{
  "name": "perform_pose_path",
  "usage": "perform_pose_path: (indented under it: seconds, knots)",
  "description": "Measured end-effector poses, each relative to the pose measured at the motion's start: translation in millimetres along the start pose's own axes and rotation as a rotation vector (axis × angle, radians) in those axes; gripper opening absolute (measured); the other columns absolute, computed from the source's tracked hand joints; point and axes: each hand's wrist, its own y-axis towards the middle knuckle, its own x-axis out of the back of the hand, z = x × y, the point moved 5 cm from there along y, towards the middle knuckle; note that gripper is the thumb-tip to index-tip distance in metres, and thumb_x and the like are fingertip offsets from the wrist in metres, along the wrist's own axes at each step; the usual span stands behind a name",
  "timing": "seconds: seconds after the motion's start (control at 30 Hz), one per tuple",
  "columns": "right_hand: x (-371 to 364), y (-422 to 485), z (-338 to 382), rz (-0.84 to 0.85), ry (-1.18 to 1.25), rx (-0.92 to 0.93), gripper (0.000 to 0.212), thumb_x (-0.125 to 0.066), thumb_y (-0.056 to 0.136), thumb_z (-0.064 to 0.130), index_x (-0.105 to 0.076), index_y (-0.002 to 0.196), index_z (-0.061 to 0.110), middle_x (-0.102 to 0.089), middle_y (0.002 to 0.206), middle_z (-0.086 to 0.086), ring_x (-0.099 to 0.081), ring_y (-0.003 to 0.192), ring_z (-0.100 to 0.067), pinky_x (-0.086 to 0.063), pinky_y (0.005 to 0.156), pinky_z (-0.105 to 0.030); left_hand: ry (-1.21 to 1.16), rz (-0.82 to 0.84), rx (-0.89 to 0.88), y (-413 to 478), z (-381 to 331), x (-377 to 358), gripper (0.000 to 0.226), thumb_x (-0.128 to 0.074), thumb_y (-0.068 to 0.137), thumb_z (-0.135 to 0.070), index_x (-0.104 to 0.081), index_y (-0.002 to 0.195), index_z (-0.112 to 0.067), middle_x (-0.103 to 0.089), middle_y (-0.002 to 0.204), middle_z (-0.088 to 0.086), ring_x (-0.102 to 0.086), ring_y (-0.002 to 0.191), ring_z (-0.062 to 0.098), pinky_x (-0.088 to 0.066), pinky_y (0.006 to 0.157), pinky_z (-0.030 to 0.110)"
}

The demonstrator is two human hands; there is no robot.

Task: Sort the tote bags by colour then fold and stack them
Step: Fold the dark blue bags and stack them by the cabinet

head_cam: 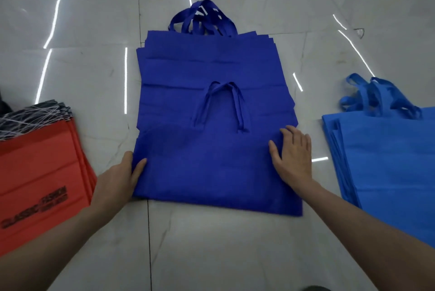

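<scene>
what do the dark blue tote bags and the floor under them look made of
Dark blue tote bags: probably non-woven synthetic fabric, matte, holding sharp flat creases. Pale floor: polished marble-look stone or tile, glossy, with streaked light reflections and visible joints.

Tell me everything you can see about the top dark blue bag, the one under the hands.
The top bag is deep royal blue, matte, in what looks like non-woven fabric, and plain with no print. It lies flat on the dark blue pile, toward its near end. Its thin handles lie flat, pointing away over the pile. The left hand grips its left edge, thumb on top. The right hand presses flat near its right edge. The cloth looks smooth, with faint creases.
</scene>
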Motion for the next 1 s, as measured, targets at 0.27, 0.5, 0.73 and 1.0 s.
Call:
perform_pose_path:
  seconds: [0.27, 0.5, 0.73, 1.0]
  knots:
    - [-23.4, 45.5, 95.7, 0.138, 0.150, -0.210, 0.055, -0.053, 0.093, 0.031, -0.030, 0.137, 0.006, -0.037, 0.136, -0.013, -0.041, 0.116, -0.029, -0.040, 0.092, -0.035, 0.139, -0.242, 0.013, -10.9, 7.7, 16.1, 0.046, -0.063, 0.084, -0.044, -0.051, 0.105, -0.004, -0.059, 0.098, 0.016, -0.057, 0.086, 0.033, -0.047, 0.071, 0.044]
    - [-30.0, 75.8, 100.9, 0.294, 0.494, -0.311, 0.039, -0.050, 0.086, 0.013, -0.040, 0.123, 0.010, -0.056, 0.105, -0.008, -0.056, 0.092, -0.028, -0.050, 0.081, -0.044, 0.390, 0.084, -0.729, 7.8, -68.8, -37.0, 0.068, -0.016, 0.090, -0.070, -0.040, 0.138, -0.028, -0.026, 0.152, 0.007, -0.018, 0.140, 0.026, -0.007, 0.111, 0.052]
    - [33.2, 77.2, 144.0, 0.202, 0.875, 0.141, 0.027, -0.049, 0.085, -0.001, -0.049, 0.109, 0.009, -0.049, 0.082, 0.006, -0.043, 0.066, -0.009, -0.035, 0.059, -0.024, 0.304, 0.155, -0.471, 14.7, -70.2, -54.9, 0.101, -0.012, 0.075, -0.083, -0.022, 0.148, -0.015, -0.014, 0.157, 0.010, -0.006, 0.145, 0.023, 0.006, 0.114, 0.044]
    - [20.0, -66.8, 135.8, -0.209, 0.211, 0.637, 0.040, -0.049, 0.072, 0.009, -0.049, 0.112, 0.008, -0.058, 0.087, -0.011, -0.049, 0.078, -0.027, -0.038, 0.076, -0.036, -0.017, 0.182, -0.435, 13.6, -68.0, -46.7, 0.080, -0.023, 0.091, -0.063, -0.010, 0.149, -0.010, -0.007, 0.158, 0.003, 0.003, 0.143, 0.010, 0.009, 0.113, 0.026]
